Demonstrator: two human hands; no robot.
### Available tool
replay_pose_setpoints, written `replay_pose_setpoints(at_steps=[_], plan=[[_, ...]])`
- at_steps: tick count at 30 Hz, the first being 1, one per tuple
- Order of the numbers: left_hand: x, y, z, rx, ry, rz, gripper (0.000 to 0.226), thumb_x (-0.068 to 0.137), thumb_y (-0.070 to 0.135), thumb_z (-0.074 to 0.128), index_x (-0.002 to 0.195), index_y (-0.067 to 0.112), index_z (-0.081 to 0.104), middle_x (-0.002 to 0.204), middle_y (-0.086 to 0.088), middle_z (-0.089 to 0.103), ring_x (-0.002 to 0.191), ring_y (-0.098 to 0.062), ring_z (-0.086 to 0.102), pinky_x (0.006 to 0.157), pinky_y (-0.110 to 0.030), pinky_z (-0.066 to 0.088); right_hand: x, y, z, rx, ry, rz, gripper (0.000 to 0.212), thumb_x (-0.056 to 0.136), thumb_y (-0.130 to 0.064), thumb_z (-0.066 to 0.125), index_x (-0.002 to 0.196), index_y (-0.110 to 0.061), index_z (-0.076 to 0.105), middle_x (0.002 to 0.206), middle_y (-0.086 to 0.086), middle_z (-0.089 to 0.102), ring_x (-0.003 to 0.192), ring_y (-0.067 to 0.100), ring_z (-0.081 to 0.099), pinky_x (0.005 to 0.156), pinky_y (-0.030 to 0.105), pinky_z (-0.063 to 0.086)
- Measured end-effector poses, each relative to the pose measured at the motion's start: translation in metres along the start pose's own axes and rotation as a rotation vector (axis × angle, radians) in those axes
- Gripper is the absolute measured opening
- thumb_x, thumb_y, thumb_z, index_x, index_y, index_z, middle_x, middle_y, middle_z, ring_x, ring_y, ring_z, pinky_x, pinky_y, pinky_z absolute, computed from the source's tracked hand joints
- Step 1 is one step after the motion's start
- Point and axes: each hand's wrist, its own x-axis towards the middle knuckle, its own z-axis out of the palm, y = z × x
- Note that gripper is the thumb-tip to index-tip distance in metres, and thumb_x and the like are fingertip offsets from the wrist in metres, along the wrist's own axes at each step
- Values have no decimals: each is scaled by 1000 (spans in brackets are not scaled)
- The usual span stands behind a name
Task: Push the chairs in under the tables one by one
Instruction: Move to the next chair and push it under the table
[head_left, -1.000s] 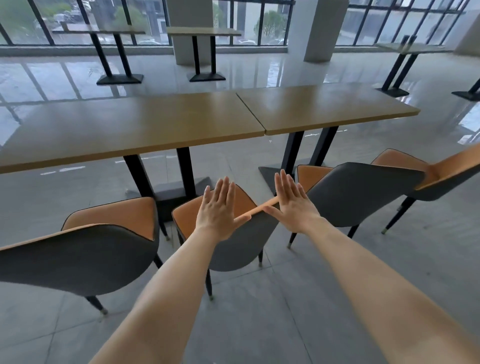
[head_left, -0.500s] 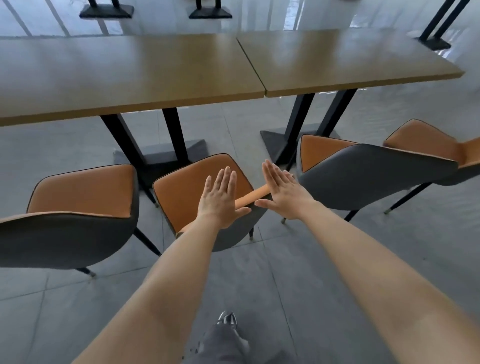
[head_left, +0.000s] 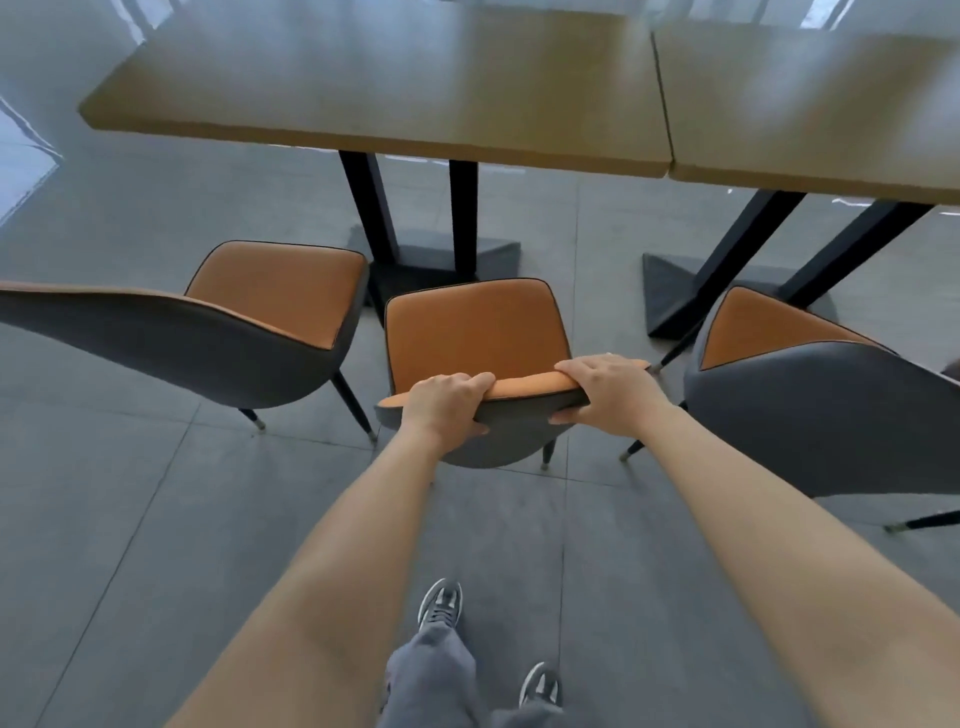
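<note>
Your left hand (head_left: 448, 402) and right hand (head_left: 608, 396) are both curled over the top edge of the middle chair's backrest (head_left: 524, 387), fingers over the orange front and thumbs on the grey back, each closed on that rim. The middle chair (head_left: 475, 332) stands on the floor (head_left: 130, 493), short of the near edge of the left tabletop (head_left: 374, 83); its seat is fully out in the open, with its front edge close to the black base (head_left: 441, 265) of that table.

To do this push well, keep both hands level and drive straight forward so the chair does not swing. Aim the seat so its front legs pass the base; judging by the view, the base sits right ahead of the seat, so a push dead centre may stop against it before the seat goes far under. Push low and steady along the floor instead of tipping the backrest forward.

Watch the sides: the left chair (head_left: 218, 332) is just beside this one and the right chair (head_left: 810, 410) is near your right hand. Both also stand out from the tables, with the right tabletop (head_left: 810, 104) butted against the left one, so they remain to be done.
</note>
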Motion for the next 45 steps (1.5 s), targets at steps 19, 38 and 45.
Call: replay_pose_setpoints(at_steps=[19,38,45], plan=[[27,-31,-10,124,100,184,52,89,39,55,134,17,40,115,-5,65,96,-28,64,81,-39,54,41,10,8,-232,384,-130,48,46,-51,86,59,-11,64,41,-1,57,31,19,54,34,17,38],[9,-35,13,135,42,249,55,92,30,54,140,13,34,127,-9,60,108,-28,61,91,-39,50,17,-7,35,-230,527,-139,46,39,-50,90,54,-13,65,38,-1,58,27,16,53,33,16,41],[21,-52,5,153,4,231,56,90,29,58,139,14,36,126,-9,60,107,-30,61,92,-42,49,25,-21,34,-225,550,-63,50,38,-59,86,49,-16,62,36,-4,55,26,14,51,32,13,36]])
